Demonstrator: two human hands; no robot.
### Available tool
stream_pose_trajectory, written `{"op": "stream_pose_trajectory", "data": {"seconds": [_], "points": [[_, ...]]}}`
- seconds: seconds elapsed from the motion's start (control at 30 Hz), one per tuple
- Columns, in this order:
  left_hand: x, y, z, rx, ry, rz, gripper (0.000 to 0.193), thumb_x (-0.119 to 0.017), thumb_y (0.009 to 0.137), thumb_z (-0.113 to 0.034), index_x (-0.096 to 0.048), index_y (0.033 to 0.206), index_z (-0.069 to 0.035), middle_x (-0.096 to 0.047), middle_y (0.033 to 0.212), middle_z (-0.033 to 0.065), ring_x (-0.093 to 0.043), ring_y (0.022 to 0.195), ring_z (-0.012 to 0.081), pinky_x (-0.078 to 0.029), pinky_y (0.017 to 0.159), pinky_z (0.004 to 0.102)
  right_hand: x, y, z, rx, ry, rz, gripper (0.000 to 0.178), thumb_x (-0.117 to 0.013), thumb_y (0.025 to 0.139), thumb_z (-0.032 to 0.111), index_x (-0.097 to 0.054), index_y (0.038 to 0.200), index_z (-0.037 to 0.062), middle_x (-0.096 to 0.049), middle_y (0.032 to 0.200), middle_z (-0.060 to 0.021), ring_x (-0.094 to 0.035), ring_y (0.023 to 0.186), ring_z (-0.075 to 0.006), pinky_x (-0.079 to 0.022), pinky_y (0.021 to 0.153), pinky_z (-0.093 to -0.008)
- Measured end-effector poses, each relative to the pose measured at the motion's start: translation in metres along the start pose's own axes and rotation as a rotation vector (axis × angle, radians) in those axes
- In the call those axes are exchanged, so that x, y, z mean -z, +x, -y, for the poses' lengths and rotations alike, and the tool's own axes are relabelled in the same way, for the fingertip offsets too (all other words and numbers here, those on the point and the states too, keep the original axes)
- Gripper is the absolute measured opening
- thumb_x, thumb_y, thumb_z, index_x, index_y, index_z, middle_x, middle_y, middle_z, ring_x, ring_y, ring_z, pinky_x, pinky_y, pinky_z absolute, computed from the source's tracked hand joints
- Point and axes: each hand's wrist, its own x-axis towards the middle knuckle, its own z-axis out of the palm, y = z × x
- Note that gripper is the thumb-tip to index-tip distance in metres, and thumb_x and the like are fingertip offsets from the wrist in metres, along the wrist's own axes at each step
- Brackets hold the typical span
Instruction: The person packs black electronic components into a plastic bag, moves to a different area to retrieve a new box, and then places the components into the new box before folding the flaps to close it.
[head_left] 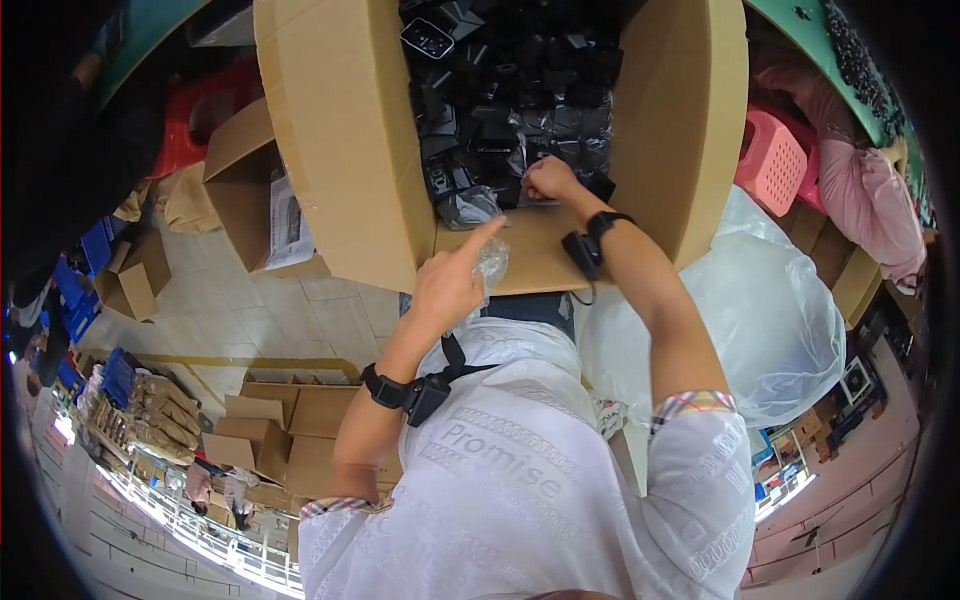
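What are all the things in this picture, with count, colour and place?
Large carton: one, brown, upper centre
Black parts: many, black, inside the carton
Plastic wrap: several pieces, clear, carton's near end
Large bag: one, translucent, right
Stools: several, red and pink, both sides
Smaller cartons: several, brown, left
Tabletops: two, green, upper corners
Containers: several, blue, far left
Co-worker's sleeve: one, pink, right edge
Shirt: one, white, lower centre
Wrist devices: two, black, both wrists
Left fingers: one set, bare, near wrap
Right fingers: one set, bare, inside the carton
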Motion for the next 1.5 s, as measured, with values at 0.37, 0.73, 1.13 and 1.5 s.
{"op": "stream_pose_trajectory", "data": {"seconds": [0.37, 0.73, 1.13, 1.5], "points": [[-0.031, 0.012, 0.004, -0.131, 0.235, -0.240, 0.026, -0.063, 0.080, -0.028, -0.064, 0.082, -0.002, -0.067, 0.085, 0.0192, -0.066, 0.074, 0.0388, -0.054, 0.065, 0.0489, 0.023, -0.181, 0.085, 0.159, 0.162, 0.648, 0.014, -0.060, 0.089, 0.015, -0.066, 0.081, 0.0050, -0.058, 0.069, 0.0020, -0.049, 0.060, -0.0061, -0.037, 0.055, -0.0216], [-0.005, -0.017, 0.021, -0.151, 0.073, -0.300, 0.019, -0.053, 0.088, -0.018, -0.059, 0.083, -0.001, -0.065, 0.072, 0.0226, -0.064, 0.067, 0.0427, -0.051, 0.061, 0.0524, -0.008, -0.065, 0.032, 0.331, -0.511, 0.088, 0.038, -0.061, 0.090, 0.036, -0.072, 0.092, -0.0011, -0.071, 0.083, -0.0142, -0.069, 0.076, -0.0203, -0.054, 0.069, -0.0318], [0.004, -0.034, 0.016, -0.073, 0.232, -0.360, 0.017, -0.051, 0.086, -0.017, -0.055, 0.083, 0.000, -0.063, 0.079, 0.0204, -0.063, 0.069, 0.0412, -0.051, 0.061, 0.0523, 0.016, -0.135, 0.066, 0.544, -0.491, -0.062, 0.031, -0.063, 0.086, 0.023, -0.062, 0.067, -0.0011, -0.056, 0.056, -0.0078, -0.056, 0.057, -0.0105, -0.045, 0.056, -0.0301], [-0.034, -0.013, 0.010, -0.223, 0.287, -0.219, 0.020, -0.057, 0.085, -0.018, -0.059, 0.091, 0.001, -0.060, 0.089, 0.0181, -0.065, 0.070, 0.0393, -0.054, 0.062, 0.0493, -0.013, -0.215, 0.113, 0.332, 0.119, 0.316, 0.042, -0.055, 0.099, 0.037, -0.064, 0.081, 0.0004, -0.064, 0.072, -0.0042, -0.061, 0.062, -0.0089, -0.048, 0.053, -0.0247]]}}
